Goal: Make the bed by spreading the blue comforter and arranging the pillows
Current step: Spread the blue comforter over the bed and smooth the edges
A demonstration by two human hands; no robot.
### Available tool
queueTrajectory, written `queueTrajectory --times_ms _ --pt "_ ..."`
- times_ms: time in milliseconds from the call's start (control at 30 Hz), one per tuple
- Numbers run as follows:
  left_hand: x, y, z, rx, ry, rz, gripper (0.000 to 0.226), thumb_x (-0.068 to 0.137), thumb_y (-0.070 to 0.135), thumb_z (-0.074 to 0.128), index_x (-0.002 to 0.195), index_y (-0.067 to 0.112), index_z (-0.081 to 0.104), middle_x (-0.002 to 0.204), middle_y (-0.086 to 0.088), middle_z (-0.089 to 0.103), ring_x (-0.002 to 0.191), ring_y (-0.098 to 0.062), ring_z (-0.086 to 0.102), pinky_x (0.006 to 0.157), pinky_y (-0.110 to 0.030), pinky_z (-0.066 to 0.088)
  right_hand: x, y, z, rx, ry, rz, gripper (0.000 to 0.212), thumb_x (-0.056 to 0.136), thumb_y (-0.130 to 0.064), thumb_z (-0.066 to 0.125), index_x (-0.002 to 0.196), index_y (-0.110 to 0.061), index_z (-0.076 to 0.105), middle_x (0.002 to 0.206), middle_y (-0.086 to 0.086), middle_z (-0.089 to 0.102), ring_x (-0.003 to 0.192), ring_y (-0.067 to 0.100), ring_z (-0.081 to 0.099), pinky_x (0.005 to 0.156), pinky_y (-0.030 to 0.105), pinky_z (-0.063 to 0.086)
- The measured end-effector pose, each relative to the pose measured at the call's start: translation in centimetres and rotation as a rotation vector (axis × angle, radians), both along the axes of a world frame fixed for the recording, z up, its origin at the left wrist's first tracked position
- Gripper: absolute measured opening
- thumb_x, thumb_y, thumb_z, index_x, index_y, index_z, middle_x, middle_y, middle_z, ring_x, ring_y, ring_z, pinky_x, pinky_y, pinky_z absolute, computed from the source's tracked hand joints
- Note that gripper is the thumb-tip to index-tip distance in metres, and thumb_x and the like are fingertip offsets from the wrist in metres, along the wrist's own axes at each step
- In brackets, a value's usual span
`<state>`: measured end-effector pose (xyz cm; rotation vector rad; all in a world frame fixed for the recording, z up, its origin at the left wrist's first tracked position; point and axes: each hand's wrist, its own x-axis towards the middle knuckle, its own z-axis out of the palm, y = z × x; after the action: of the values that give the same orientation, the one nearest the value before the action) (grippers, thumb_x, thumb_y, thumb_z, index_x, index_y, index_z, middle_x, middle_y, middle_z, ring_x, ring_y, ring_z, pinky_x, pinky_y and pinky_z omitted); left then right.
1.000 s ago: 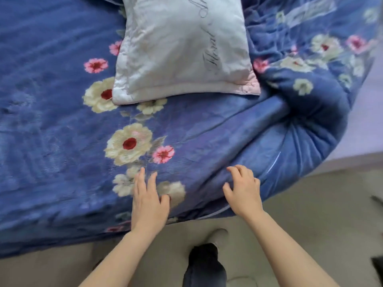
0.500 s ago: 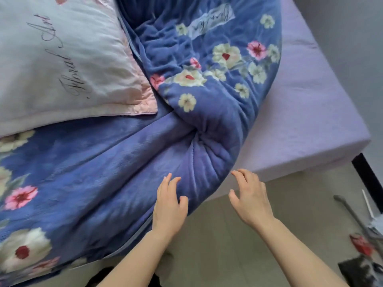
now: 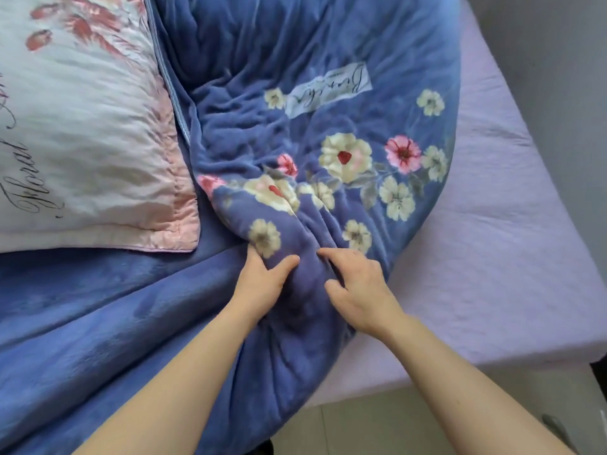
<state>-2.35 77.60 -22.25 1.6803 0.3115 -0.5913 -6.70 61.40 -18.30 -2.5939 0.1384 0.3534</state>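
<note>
Head camera, looking down past my two bare forearms at the bed [image 3: 460, 369]. At the far left, a white and pink satin pillow [image 3: 82, 142] with dark script lettering and a pink feather print lies on top of the blue comforter [image 3: 98, 323]. The pillow's lower right corner is just left of my hands. Below the pillow the comforter lies plain side up and fairly flat, reaching the bed's near edge and draping over it.

My left hand [image 3: 262, 285] grips a thick fold of the comforter. Its fingers are tucked under the fold, out of sight, and the thumb presses on top, just below a cream printed flower. Just beside it, my right hand [image 3: 359, 290] grips the same fold, with the fingers dug into a crease and the thumb curled against the fabric.

Beyond both hands the comforter is folded back on itself in a rounded heap, flowered side up. It shows cream and pink blossoms and a pale label [image 3: 328, 90] in script I cannot read. This heap covers the middle of the bed.

To its right the purple sheet [image 3: 509, 241] lies bare out to the bed's right edge and near right corner. A grey wall [image 3: 551, 60] stands just beyond that edge, at the upper right. Pale floor [image 3: 377, 428] shows at the bottom right, below the near edge. A dark shape [image 3: 599, 369] at the frame's right edge is too cut off to identify.
</note>
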Motion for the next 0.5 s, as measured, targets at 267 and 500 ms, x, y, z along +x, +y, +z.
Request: queueTrajectory --times_ms 267,500 --pt "-0.9 -8.0 1.6 0.225 -0.249 -0.601 0.021 0.078 0.023 0.060 0.067 0.034 0.045 0.077 0.006 0.059 0.082 -0.025 0.058 0.066 -0.032 0.041 10.0 -7.6 2.4 0.302 0.123 -0.278 0.114 0.053 -0.076 0.073 0.148 -0.032 0.028 0.151 -0.002 0.037 0.137 0.015 0.037 0.114 0.038 0.031" --pt "-7.4 -12.6 0.1 0.243 -0.105 -0.795 0.048 0.068 0.050 0.069 0.110 0.043 0.047 0.125 0.006 0.035 0.111 -0.025 0.046 0.095 -0.038 0.044 7.7 -10.2 -2.0 -0.064 0.124 -0.167 0.107 0.072 -0.021 0.071 0.152 -0.033 0.001 0.146 0.028 0.037 0.122 0.045 0.050 0.091 0.041 0.044"
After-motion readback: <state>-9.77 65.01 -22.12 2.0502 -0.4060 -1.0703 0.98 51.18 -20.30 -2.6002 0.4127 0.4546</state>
